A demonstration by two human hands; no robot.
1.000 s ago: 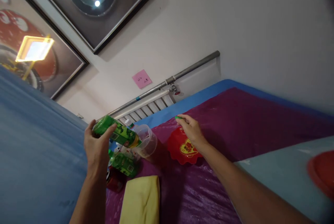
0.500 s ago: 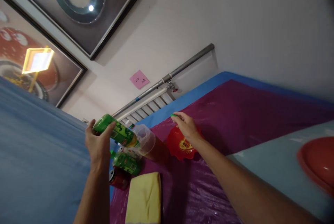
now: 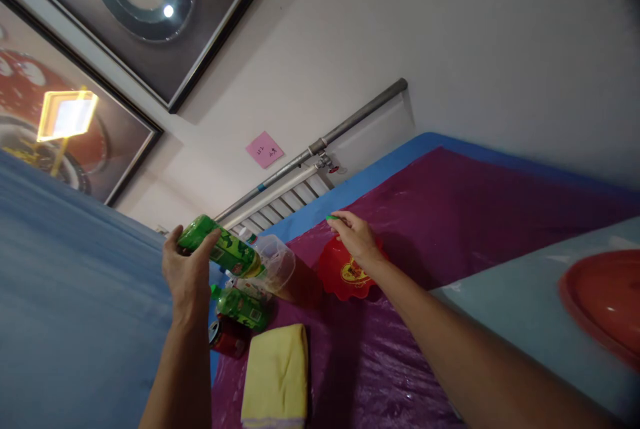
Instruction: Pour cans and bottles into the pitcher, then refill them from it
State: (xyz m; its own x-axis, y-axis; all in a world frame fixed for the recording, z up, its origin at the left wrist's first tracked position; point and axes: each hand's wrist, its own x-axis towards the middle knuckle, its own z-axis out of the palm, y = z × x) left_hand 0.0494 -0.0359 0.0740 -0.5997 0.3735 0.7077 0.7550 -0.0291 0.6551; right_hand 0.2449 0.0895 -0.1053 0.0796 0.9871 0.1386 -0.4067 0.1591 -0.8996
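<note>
My left hand [image 3: 187, 266] is closed round a green bottle [image 3: 220, 247], tilted with its mouth down at the rim of a clear plastic pitcher [image 3: 277, 262]. Reddish-brown liquid shows in the pitcher. My right hand [image 3: 354, 236] pinches a small green cap [image 3: 333, 217] above a red scalloped dish [image 3: 345, 276] with a yellow print. Beside the pitcher are a second green bottle [image 3: 243, 308] and a red can [image 3: 229, 339].
A folded yellow cloth [image 3: 276, 376] lies at the near side of the purple table cover [image 3: 390, 356]. At the right is a red basin [image 3: 605, 302]. Behind the table are a radiator [image 3: 280, 204], a pipe [image 3: 360, 117] and a pink note [image 3: 264, 149] on the wall.
The view has shifted slightly. Both hands keep nearly the same pose, with the bottle still tilted at the pitcher and the cap still pinched.
</note>
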